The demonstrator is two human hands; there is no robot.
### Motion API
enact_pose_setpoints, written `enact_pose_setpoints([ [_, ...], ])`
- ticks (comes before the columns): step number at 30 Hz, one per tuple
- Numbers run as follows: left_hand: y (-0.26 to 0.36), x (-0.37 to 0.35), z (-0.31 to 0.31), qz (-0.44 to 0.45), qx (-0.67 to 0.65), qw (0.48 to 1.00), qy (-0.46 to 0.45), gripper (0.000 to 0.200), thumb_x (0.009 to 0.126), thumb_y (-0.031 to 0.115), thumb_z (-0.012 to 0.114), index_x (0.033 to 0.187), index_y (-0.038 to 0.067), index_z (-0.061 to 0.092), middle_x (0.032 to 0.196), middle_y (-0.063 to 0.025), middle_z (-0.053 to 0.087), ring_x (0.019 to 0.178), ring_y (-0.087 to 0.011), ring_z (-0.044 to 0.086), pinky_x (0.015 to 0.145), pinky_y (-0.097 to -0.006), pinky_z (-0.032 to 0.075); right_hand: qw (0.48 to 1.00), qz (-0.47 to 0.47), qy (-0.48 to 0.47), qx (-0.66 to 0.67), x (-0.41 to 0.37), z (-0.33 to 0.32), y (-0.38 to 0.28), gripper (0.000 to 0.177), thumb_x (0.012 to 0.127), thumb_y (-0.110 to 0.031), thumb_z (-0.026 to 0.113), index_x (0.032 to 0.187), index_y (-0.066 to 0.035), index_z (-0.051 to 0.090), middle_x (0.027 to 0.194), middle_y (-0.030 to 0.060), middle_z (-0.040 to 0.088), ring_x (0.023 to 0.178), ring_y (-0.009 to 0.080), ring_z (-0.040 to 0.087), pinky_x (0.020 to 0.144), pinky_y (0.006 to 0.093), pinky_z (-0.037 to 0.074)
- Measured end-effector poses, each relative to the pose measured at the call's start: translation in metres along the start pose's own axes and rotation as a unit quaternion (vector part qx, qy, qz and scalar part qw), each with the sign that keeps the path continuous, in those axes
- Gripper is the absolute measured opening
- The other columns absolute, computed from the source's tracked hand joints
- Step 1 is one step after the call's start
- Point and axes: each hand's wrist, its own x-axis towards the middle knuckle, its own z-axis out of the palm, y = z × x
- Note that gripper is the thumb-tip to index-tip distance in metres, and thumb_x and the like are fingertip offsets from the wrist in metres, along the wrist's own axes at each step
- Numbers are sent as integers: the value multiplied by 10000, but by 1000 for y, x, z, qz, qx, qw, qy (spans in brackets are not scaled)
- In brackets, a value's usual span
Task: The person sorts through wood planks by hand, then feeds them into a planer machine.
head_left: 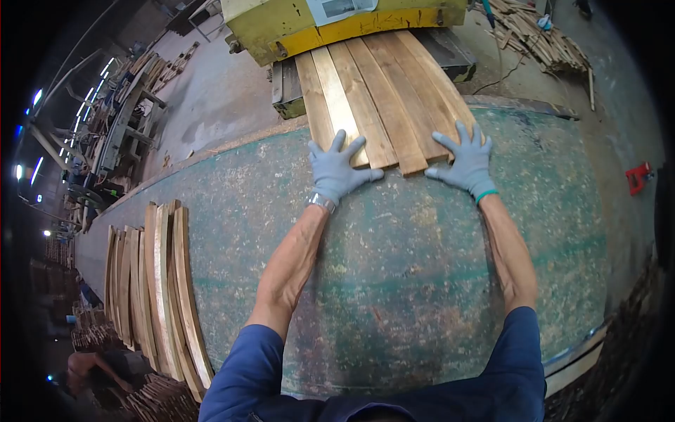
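Several wooden boards (383, 98) lie side by side, their far ends under a yellow machine (344, 28) and their near ends uneven on a worn green table (394, 281). At the near left corner of the boards rests my left hand (339, 169), in a grey glove, fingers spread. My right hand (465, 160), gloved the same way with a green cuff, touches the near right corner, its fingers spread too. Both thumbs point inward along the board ends. One board in the middle sticks out a little nearer to me than the others.
A row of wooden strips (158, 281) lies along the table's left edge. Beyond the table are a pile of scrap wood (541, 42) at the upper right and a red tool (638, 178) on the floor at right. Another person (98, 369) is at lower left, beside stacked wood.
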Motion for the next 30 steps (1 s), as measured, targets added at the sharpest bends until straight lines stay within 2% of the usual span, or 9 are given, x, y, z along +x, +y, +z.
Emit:
enact_pose_setpoints([
  [3, -11, 40, 8, -10, 8, 1000, 4, 976, 520, 845, 696, 1361, 367, 566, 1515, -53, 429, 1352, -621, 203, 1154, -621, 189, 1000, 7, -9, -19, 48, 9, -3, 888, 609, -823, 650, 1393, -436, 498, 1562, 139, 306, 1437, 465, 182, 1094, 684, 141],
  [4, -14, 53, 8, -17, 13, 1000, -6, 975, 534, 851, 685, 1374, 376, 550, 1527, -42, 414, 1377, -614, 167, 1165, -610, 182, 1000, 9, -3, -21, 64, 14, -3, 882, 613, -824, 646, 1392, -437, 499, 1562, 135, 307, 1437, 461, 186, 1092, 685, 150],
  [7, -18, 73, 11, -19, 77, 997, -5, 974, 556, 857, 663, 1400, 391, 516, 1544, -20, 392, 1365, -578, 248, 1147, -576, 271, 999, 20, -2, -34, 94, 16, -9, 862, 636, -824, 631, 1397, -445, 486, 1561, 121, 316, 1432, 426, 222, 1087, 685, 173],
  [11, -25, 88, 15, -32, 86, 996, 3, 966, 573, 873, 634, 1403, 393, 513, 1533, -10, 406, 1365, -545, 277, 1147, -546, 285, 999, 25, 8, -46, 111, 26, -11, 868, 655, -834, 604, 1416, -441, 462, 1548, 105, 336, 1416, 377, 268, 1068, 693, 203],
  [16, -43, 108, 18, -22, 106, 994, 6, 956, 589, 875, 622, 1409, 397, 507, 1527, -39, 409, 1297, -441, 397, 1102, -466, 363, 998, 51, 7, -44, 129, 26, -26, 873, 676, -843, 577, 1436, -437, 436, 1537, 94, 347, 1412, 363, 272, 1041, 713, 229],
  [19, -52, 121, 19, -21, 102, 995, 10, 955, 593, 875, 617, 1411, 396, 504, 1530, -35, 404, 1302, -446, 393, 1097, -464, 371, 997, 59, 12, -41, 140, 33, -31, 884, 677, -846, 572, 1446, -437, 419, 1537, 88, 347, 1413, 359, 269, 1034, 707, 240],
  [20, -55, 125, 19, -25, 49, 998, 2, 959, 587, 861, 633, 1395, 354, 538, 1533, -61, 402, 1338, -487, 324, 1116, -516, 312, 997, 60, 15, -41, 145, 36, -33, 888, 677, -847, 570, 1449, -437, 412, 1536, 86, 348, 1413, 358, 269, 1032, 703, 245],
  [24, -66, 143, 24, -31, 66, 997, 12, 942, 590, 832, 654, 1396, 360, 534, 1548, -60, 377, 1344, -485, 319, 1125, -502, 311, 997, 57, 26, -38, 166, 48, -38, 906, 678, -843, 573, 1464, -432, 388, 1538, 79, 347, 1406, 352, 278, 1017, 677, 267],
  [30, -83, 167, 26, -29, 48, 998, 4, 959, 588, 830, 655, 1421, 383, 493, 1561, -62, 355, 1357, -482, 303, 1134, -505, 299, 997, 56, 38, -31, 192, 60, -45, 913, 671, -838, 580, 1468, -441, 376, 1547, 82, 343, 1421, 359, 271, 1036, 684, 243],
])
